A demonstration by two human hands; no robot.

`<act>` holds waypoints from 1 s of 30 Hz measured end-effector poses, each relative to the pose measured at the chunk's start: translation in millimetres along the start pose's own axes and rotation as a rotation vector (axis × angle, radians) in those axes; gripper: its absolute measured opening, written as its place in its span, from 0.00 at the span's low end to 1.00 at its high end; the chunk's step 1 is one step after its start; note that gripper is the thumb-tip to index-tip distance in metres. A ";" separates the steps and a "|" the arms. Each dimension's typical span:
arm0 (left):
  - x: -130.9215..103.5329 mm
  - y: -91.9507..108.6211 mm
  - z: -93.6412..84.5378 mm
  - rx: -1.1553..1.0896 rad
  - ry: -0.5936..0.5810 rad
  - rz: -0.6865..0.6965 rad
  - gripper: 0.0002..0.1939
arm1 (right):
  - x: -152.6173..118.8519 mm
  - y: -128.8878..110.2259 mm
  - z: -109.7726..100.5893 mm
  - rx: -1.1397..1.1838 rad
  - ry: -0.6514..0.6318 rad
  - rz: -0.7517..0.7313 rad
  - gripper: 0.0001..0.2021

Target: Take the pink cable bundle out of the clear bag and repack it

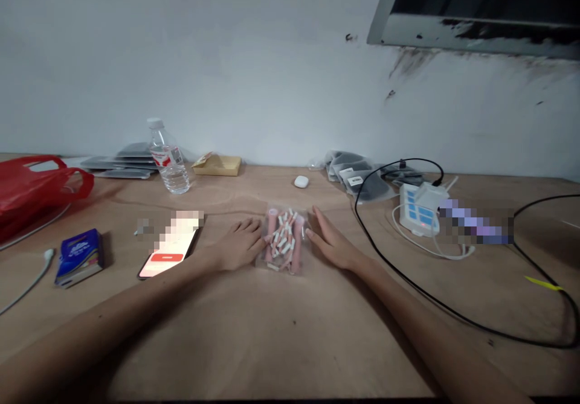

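Observation:
A clear plastic bag (261,262) lies flat on the wooden table in front of me. Inside it is what looks like a beaded jump rope (284,242), with pink handles along both sides and pink and white beads bunched between them. My left hand (240,244) rests palm down at the bag's left side, fingers spread and thumb at its edge. On the opposite side, my right hand (333,241) stands on its edge, fingers stretched out, with the thumb close to the bag. Neither hand is closed around anything.
Left are a lit phone (170,250), a blue tissue pack (80,258), a water bottle (168,161) and a red bag (36,192). A white case (301,182) and grey packets (357,177) lie behind. Right, a black cable (408,280) loops around a power strip (419,211).

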State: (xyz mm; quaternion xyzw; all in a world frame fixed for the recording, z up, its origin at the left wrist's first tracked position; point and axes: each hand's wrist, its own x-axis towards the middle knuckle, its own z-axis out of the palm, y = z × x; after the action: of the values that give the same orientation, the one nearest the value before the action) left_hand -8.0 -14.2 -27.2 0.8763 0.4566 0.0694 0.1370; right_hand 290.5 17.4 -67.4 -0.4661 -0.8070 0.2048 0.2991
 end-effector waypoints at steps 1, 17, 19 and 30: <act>0.1 -0.2 -4.8 -0.012 -0.013 0.024 0.33 | 0.6 0.1 0.0 0.009 0.015 0.000 0.41; 5.6 25.1 -23.6 0.200 0.117 -0.137 0.26 | -2.6 -44.4 2.1 -0.006 0.090 -0.140 0.16; 9.2 31.6 -13.2 0.227 0.151 -0.143 0.34 | -4.8 -49.6 2.5 -0.009 0.047 -0.172 0.16; 17.5 11.9 -26.7 0.167 0.049 0.180 0.43 | -5.4 -35.6 0.2 -0.099 0.062 -0.317 0.23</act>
State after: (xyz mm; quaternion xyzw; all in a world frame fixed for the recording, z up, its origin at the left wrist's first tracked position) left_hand 4.7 -1.7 1.8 0.9201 0.3836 0.0645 0.0457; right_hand 270.0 -4.5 -47.4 -0.3534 -0.8698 0.1006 0.3292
